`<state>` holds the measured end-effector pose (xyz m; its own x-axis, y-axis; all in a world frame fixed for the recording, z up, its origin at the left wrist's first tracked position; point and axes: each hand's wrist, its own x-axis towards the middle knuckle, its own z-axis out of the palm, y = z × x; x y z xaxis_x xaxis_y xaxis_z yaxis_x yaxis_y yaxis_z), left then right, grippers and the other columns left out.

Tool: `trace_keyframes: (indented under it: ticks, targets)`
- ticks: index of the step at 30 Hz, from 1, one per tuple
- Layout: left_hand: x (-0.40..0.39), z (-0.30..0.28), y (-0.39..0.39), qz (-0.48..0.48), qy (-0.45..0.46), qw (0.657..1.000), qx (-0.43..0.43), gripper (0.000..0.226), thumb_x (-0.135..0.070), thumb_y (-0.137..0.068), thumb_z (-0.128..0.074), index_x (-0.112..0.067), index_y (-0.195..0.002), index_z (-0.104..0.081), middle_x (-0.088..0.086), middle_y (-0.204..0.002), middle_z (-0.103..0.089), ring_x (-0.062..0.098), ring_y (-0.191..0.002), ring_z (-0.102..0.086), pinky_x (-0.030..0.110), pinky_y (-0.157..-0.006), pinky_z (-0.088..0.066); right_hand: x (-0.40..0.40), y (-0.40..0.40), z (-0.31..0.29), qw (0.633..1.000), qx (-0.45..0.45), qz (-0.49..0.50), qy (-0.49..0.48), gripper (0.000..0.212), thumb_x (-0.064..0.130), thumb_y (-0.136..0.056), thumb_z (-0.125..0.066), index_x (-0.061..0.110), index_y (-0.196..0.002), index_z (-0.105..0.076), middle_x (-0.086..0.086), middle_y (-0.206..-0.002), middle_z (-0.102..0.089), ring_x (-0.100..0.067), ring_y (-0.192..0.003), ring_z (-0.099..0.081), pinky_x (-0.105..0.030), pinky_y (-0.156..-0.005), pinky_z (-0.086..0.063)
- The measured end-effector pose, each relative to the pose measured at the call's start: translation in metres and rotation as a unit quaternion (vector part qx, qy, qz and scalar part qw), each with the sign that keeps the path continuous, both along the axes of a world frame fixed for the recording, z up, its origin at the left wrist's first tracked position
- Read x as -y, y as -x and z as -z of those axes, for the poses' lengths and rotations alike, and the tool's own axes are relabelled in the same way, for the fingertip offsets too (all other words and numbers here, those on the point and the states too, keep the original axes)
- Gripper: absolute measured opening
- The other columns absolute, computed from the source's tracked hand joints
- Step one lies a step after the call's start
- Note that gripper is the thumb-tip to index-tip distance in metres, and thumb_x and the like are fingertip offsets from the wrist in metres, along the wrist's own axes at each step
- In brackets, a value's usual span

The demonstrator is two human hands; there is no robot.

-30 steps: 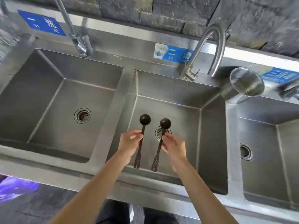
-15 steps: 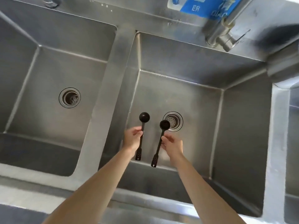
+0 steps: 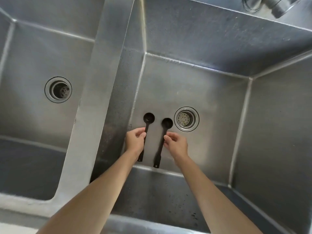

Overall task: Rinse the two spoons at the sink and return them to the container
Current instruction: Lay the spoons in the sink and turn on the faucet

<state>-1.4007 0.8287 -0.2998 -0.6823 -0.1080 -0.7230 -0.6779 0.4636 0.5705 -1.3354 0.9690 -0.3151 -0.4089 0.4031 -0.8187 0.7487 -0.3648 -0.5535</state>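
Two black round-bowled spoons are pinched by curled fingers, left hand and right hand, over the steel sink.

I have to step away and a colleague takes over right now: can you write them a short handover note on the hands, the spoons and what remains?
Left hand pinches the left spoon by its handle.
Right hand pinches the right spoon likewise.
Both spoons hang bowl-away over the middle basin, beside its drain.
Done: spoons brought to the sink.
No water is seen running; the container is out of view.
Left: rinse both, return them to the container.
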Motion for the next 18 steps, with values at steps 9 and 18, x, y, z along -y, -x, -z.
trace_keyframes:
  ticks: [9,18]
  targets:
    - [0.007,0.009,-0.005,-0.008,0.043,0.999,0.009,0.031,-0.004,-0.091,-0.067,-0.01,-0.12,-0.071,0.005,-0.118,-0.074,0.018,-0.112,-0.067,0.036,-0.105,-0.05,-0.001,-0.005,0.016,0.999,0.031,0.015,-0.002,0.022,0.001,-0.091,-0.072,0.0,-0.113,-0.074,-0.013,-0.103,-0.076,-0.019,-0.094,-0.075,-0.019,-0.074,-0.061]
    - [0.005,-0.008,-0.002,0.046,0.057,0.997,0.001,0.038,-0.007,-0.095,-0.063,-0.008,-0.132,-0.062,0.009,-0.129,-0.068,0.02,-0.117,-0.065,0.021,-0.096,-0.042,-0.006,-0.004,-0.006,0.999,0.027,-0.018,-0.035,0.025,0.008,-0.089,-0.076,0.006,-0.114,-0.074,-0.01,-0.103,-0.075,-0.022,-0.098,-0.075,-0.021,-0.069,-0.062]
